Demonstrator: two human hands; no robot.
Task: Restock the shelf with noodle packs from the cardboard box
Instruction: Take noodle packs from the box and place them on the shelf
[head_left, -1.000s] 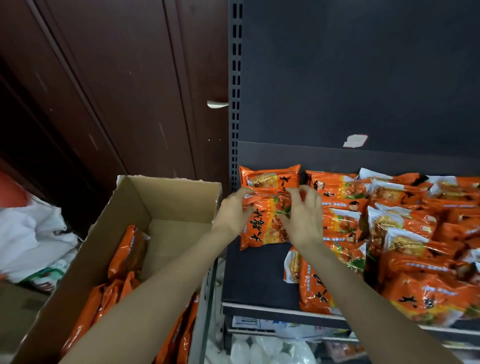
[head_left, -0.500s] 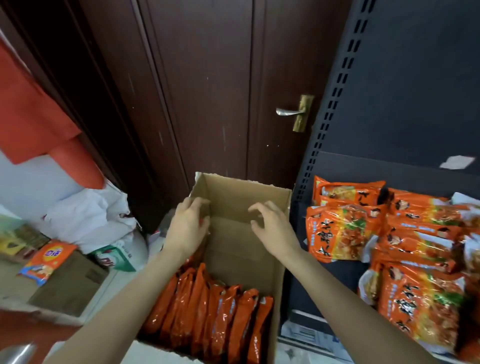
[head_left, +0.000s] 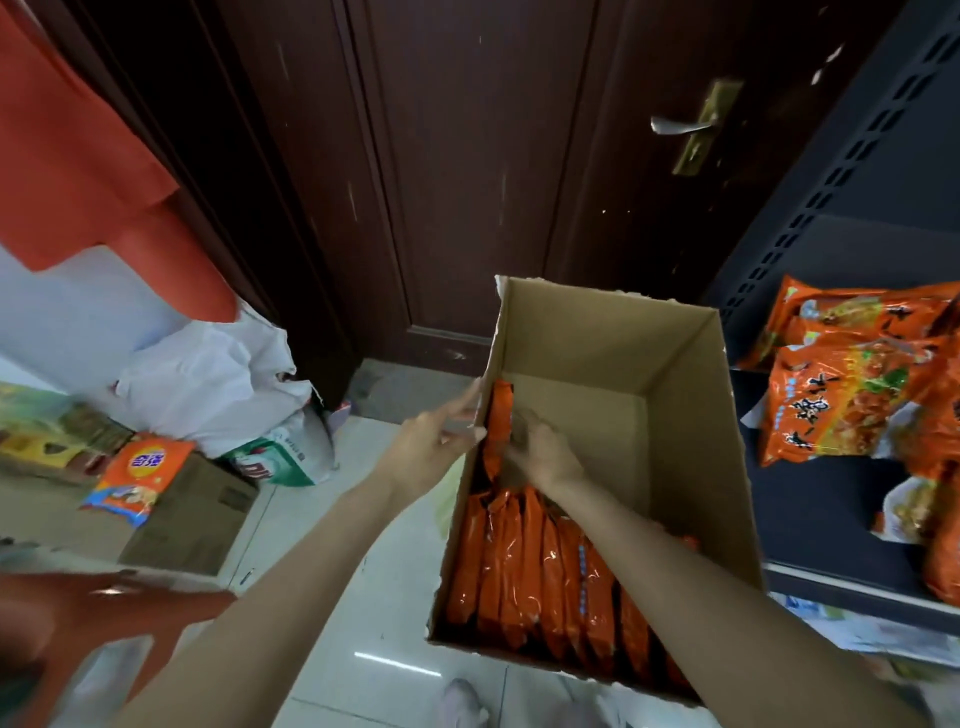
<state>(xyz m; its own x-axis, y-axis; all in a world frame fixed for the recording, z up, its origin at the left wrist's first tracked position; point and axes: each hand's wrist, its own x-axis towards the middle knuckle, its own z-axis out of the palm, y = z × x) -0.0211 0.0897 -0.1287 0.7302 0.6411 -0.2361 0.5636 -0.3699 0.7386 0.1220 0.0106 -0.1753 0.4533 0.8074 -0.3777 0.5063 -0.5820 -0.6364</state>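
The right hand (head_left: 540, 452) pinches a noodle pack (head_left: 497, 431) at the cardboard box's (head_left: 691, 415) 9 o'clock wall, the left hand (head_left: 436, 441), loosely spread, steadies it; a thin grip may let it slip

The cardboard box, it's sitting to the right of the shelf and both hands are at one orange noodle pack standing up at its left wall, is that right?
Not quite: the cardboard box sits to the left of the shelf, not the right. The head view shows this. The rest holds: the left hand and right hand are both at one orange noodle pack standing up at its left wall.
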